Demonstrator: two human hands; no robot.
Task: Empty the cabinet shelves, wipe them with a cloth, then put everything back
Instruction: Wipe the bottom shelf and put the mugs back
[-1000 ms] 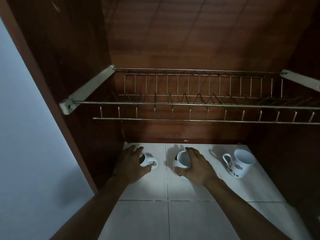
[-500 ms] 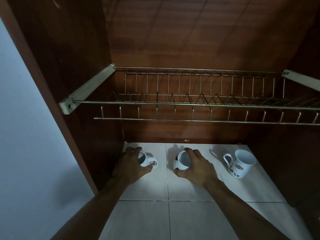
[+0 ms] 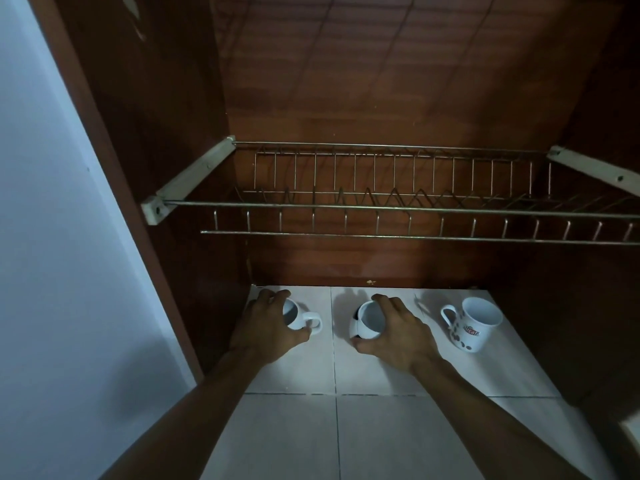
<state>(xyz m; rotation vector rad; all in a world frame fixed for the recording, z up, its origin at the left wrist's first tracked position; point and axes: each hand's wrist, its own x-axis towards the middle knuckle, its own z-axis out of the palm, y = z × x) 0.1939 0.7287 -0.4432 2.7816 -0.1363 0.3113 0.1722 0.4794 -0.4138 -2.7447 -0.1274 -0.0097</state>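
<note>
Three white mugs stand on the pale tiled surface [image 3: 304, 368] under the wooden cabinet. My left hand [image 3: 265, 327] grips the left mug [image 3: 299, 318] around its body, its handle pointing right. My right hand [image 3: 398, 330] curls round the middle mug [image 3: 367, 322], which has dark spots on its side. A third mug [image 3: 472, 322] with dark spots and a red label stands alone at the right, its handle to the left. The wire dish rack [image 3: 398, 209] above holds nothing.
The wooden cabinet side wall [image 3: 149, 133] rises at the left, next to a pale wall [image 3: 52, 237]. The rack's front rail hangs low over the mugs. A dark cabinet side stands at the right. Tiles extend toward me.
Both hands stay on their mugs with almost no shift; the view has drifted slightly.
</note>
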